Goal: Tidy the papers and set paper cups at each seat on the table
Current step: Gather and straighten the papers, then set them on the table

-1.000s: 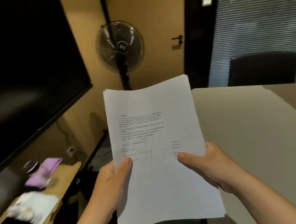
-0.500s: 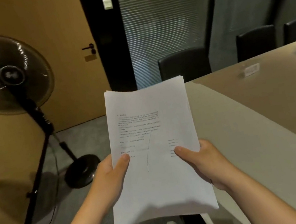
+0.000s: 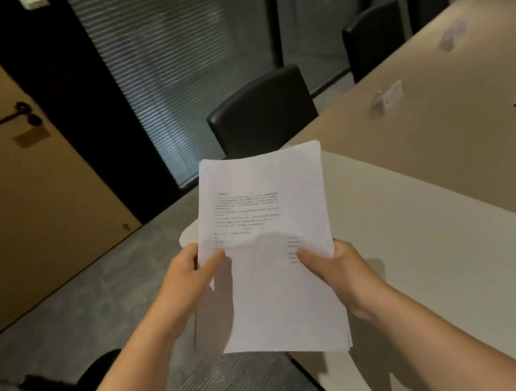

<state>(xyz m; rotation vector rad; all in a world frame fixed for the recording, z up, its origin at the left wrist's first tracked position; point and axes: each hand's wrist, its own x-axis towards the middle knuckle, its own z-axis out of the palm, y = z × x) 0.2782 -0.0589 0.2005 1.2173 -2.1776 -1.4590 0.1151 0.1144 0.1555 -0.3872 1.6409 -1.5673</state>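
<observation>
Dim meeting room, grey carpet, long beige table (image 3: 442,233) running off to the right. Left hand (image 3: 184,281) and right hand (image 3: 336,270) both closed on the stack of papers (image 3: 273,260), thumbs on top, at the table's near corner. White sheets, edges roughly squared, small printed text on top. Black chair (image 3: 262,113) beyond.
</observation>
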